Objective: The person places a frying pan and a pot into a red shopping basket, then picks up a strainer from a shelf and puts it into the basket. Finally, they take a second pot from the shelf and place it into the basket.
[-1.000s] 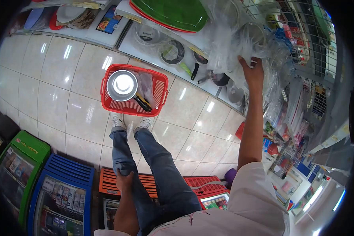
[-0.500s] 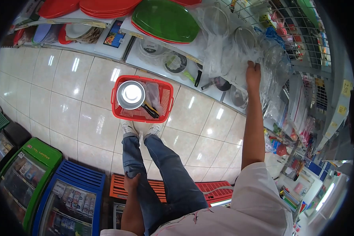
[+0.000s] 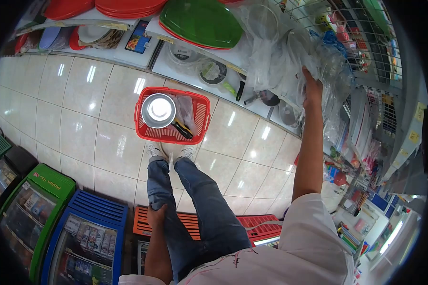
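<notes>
My right hand (image 3: 313,86) reaches up to the shelf on the right, its fingers bent at the edge of a clear plastic bag (image 3: 297,54). The bag is one of several crinkled ones bunched there, around round metal-rimmed items (image 3: 263,23); the fingertips are partly hidden by the plastic. My left hand (image 3: 157,216) rests on my left knee, thumb apart from the fingers and nothing held. On the floor before my feet stands a red basket (image 3: 205,102). In it lie a shiny metal pan (image 3: 158,110) with a black and yellow handle (image 3: 182,128) and a plastic-wrapped item (image 3: 185,110).
Green oval trays (image 3: 202,23) and red trays (image 3: 128,6) sit on the upper shelf. Below are wrapped frying pans (image 3: 213,72). A wire grid (image 3: 385,57) stands at the right. Behind me are a blue freezer (image 3: 97,206) and a green freezer (image 3: 47,183).
My right hand has shifted slightly to the right and turned among the plastic bags, its fingers now pointing up and left. The left hand stays on the knee.
</notes>
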Demonstrator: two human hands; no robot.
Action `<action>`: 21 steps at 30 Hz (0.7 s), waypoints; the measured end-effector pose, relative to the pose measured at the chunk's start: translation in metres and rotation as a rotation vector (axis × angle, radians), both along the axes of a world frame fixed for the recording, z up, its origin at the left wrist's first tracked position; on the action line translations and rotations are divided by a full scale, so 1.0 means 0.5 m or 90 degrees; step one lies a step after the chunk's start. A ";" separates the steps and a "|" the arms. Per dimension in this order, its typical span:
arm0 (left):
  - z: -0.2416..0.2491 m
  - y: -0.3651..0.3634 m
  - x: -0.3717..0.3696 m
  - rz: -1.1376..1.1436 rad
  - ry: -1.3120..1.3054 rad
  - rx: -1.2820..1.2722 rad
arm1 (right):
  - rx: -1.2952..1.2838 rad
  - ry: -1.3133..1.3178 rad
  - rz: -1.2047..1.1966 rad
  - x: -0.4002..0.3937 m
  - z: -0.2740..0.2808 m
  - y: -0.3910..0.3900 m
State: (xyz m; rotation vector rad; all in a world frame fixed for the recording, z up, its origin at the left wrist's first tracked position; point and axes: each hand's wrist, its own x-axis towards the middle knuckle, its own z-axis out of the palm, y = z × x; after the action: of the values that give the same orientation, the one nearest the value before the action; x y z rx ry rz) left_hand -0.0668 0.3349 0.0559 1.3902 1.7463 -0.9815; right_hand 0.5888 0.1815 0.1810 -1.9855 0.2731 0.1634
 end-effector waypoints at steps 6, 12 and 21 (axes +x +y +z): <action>-0.005 0.066 -0.025 -0.007 -0.040 0.054 | 0.037 -0.008 -0.009 -0.018 0.070 -0.009; 0.038 0.187 0.022 0.022 -0.178 0.100 | 0.555 0.330 0.129 -0.090 0.155 -0.134; 0.098 0.300 0.106 -0.104 -0.405 0.121 | 0.737 0.415 -0.018 -0.484 0.261 -0.249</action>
State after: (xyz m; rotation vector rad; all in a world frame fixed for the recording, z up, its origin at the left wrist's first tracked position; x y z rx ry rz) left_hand -0.0137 0.4848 0.1050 1.7479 1.2792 -0.3813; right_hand 0.3467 0.0570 0.3116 -0.7328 0.4798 0.7641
